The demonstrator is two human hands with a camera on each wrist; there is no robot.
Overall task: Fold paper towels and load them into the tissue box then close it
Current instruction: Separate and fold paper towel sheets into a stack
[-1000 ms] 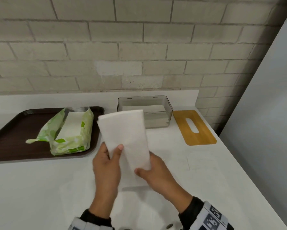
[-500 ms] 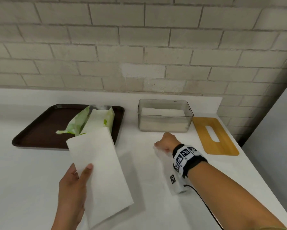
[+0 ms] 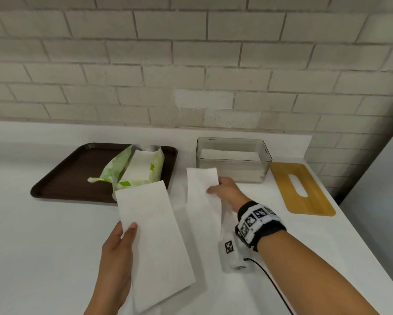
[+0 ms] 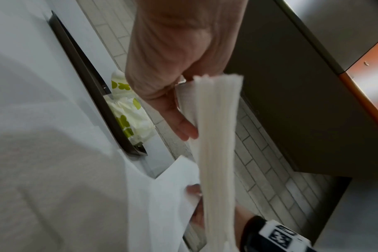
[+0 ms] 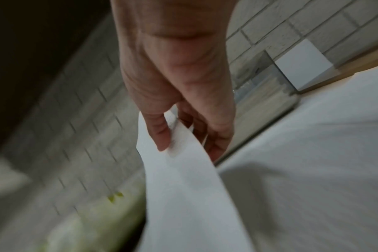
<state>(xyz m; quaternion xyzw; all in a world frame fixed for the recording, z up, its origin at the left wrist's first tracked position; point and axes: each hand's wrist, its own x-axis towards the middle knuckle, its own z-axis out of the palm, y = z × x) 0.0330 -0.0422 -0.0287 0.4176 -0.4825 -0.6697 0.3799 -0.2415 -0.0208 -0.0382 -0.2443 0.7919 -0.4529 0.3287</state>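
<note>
Hands are each holding one piece of paper above the white counter. We are seeing the left hand gripping a folded paper towel at its left long edge: the thumb is lying on the top face, and the other fingers are going under the sheet, where we cannot see them from the head view. In the left wrist view the same towel is showing edge-on as many thin layers, and the fingers are lying flat along one side of it.

The right hand is pinching a second paper towel at its right edge, just in front of the tissue box. In the right wrist view the thumb is pressing on the upper face and the other fingers are curling below, so the sheet is passing between them and hanging down toward the camera.

The tissue box is clear and open, standing near the brick wall, with white towels lying inside. Its wooden lid is lying flat on the counter just to the right of the box. On the left a brown tray is carrying an open green and white towel package.
</note>
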